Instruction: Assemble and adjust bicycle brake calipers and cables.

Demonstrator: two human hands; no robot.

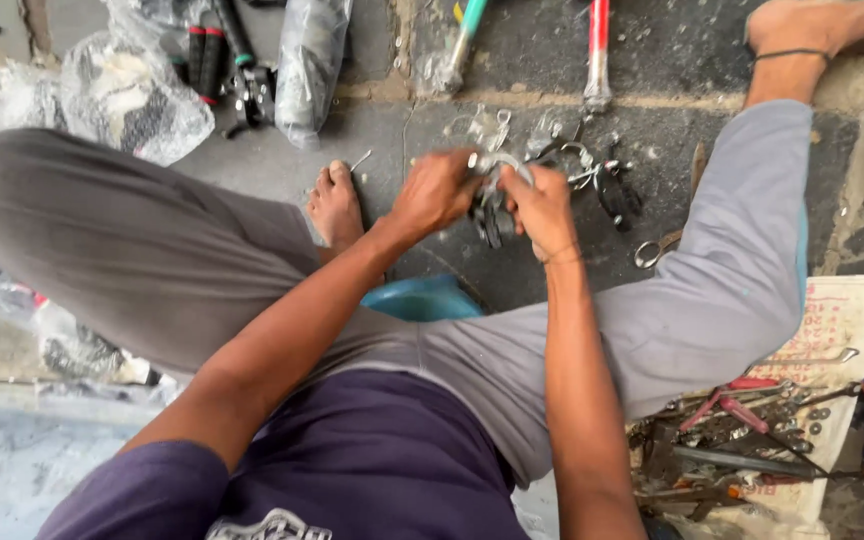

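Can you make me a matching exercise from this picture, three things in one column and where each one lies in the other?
Things:
1. metal bracket part
2. pile of hand tools
3. clear plastic bag

Places:
A. top left on the stone floor
B. bottom right on a printed sack
C. between the left hand and the right hand

Pairs: 1-C, 2-B, 3-A

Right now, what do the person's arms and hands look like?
Both arms are bare from the short purple sleeves down. The left hand wears no glove or ring that shows. The right hand is bare too, with a thin band around its wrist.
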